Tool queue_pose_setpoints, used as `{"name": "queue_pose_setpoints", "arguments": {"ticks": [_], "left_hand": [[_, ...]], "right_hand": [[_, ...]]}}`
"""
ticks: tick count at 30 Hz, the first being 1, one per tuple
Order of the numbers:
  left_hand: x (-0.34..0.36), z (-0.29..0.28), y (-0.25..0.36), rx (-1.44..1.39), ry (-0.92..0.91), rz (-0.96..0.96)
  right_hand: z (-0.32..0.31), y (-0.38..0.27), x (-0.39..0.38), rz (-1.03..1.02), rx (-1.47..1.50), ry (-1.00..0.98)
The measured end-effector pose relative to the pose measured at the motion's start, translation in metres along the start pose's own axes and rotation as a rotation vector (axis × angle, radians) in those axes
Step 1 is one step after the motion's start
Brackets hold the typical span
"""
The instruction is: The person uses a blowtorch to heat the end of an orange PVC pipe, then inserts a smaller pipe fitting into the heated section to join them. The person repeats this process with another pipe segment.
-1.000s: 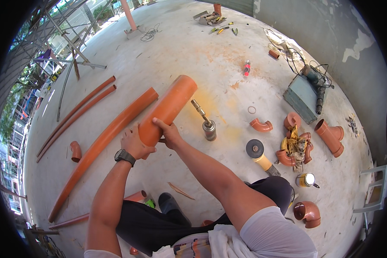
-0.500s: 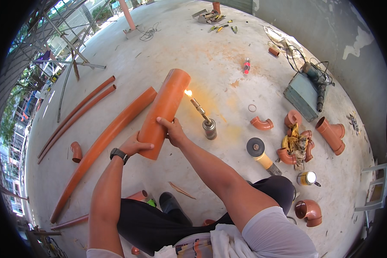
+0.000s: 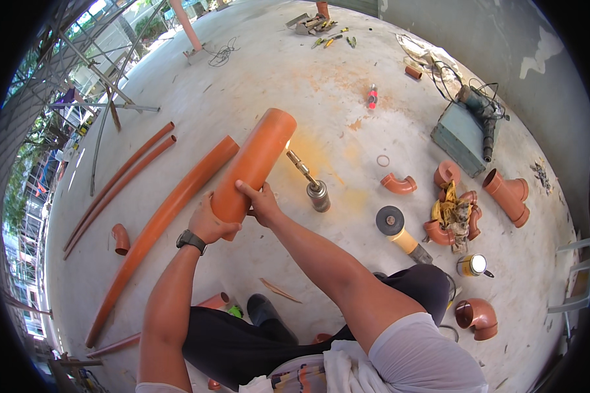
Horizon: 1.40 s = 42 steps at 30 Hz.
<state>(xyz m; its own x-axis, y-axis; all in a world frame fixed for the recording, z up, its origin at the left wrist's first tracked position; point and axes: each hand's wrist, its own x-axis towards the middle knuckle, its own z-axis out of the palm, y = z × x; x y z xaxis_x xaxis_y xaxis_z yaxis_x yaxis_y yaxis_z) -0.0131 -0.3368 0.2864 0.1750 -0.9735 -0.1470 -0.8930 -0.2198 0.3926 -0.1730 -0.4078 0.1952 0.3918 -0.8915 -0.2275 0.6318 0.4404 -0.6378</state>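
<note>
A short, thick orange plastic pipe [image 3: 255, 154] is held tilted in both my hands, its far end pointing away to the upper right. My left hand [image 3: 211, 221] wraps round the near end. Closer to the middle, my right hand [image 3: 261, 202] grips the pipe's right side. Just right of the far end stands a blow torch [image 3: 317, 193] upright on its canister, its nozzle angled up toward the pipe. A small flame [image 3: 288, 144] shows at the pipe's edge, partly hidden by the pipe.
A long orange pipe [image 3: 157, 239] lies left of my hands, with two thinner pipes [image 3: 128, 170] beyond. On my right are an angle grinder [image 3: 403, 234], an elbow fitting [image 3: 398, 184], a tee fitting [image 3: 506, 196], a can [image 3: 472, 265] and a grey-green case [image 3: 463, 137].
The pipe has turned and shifted slightly right, its far end now overlapping the flame more. My left hand has moved up and wraps further round the near end.
</note>
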Motion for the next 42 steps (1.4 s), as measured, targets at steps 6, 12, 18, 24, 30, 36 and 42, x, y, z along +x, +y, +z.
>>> {"name": "queue_pose_setpoints", "arguments": {"ticks": [6,12,18,24,30,36,42], "left_hand": [[-0.013,0.015,0.032,0.335,0.049,-0.178],[-0.001,0.018,0.004,0.106,0.017,-0.021],[0.016,-0.002,-0.031,-0.625,-0.362,-0.039],[0.014,-0.005,-0.02,-0.691,-0.366,-0.087],[0.019,0.006,-0.024,-0.445,-0.161,-0.008],[0.017,0.01,-0.029,-0.233,-0.077,0.022],[0.004,0.02,0.007,0.206,0.036,-0.103]], "right_hand": [[0.001,0.005,0.003,-0.031,-0.057,0.048],[-0.012,0.0,0.007,-0.001,-0.101,-0.156],[-0.012,0.003,-0.002,-0.013,-0.06,-0.161],[-0.014,-0.003,0.003,0.004,-0.072,-0.221],[-0.01,-0.008,0.001,0.032,-0.095,-0.171],[-0.014,-0.002,0.003,0.065,-0.093,-0.15],[-0.015,0.001,0.002,0.087,-0.118,-0.088]]}}
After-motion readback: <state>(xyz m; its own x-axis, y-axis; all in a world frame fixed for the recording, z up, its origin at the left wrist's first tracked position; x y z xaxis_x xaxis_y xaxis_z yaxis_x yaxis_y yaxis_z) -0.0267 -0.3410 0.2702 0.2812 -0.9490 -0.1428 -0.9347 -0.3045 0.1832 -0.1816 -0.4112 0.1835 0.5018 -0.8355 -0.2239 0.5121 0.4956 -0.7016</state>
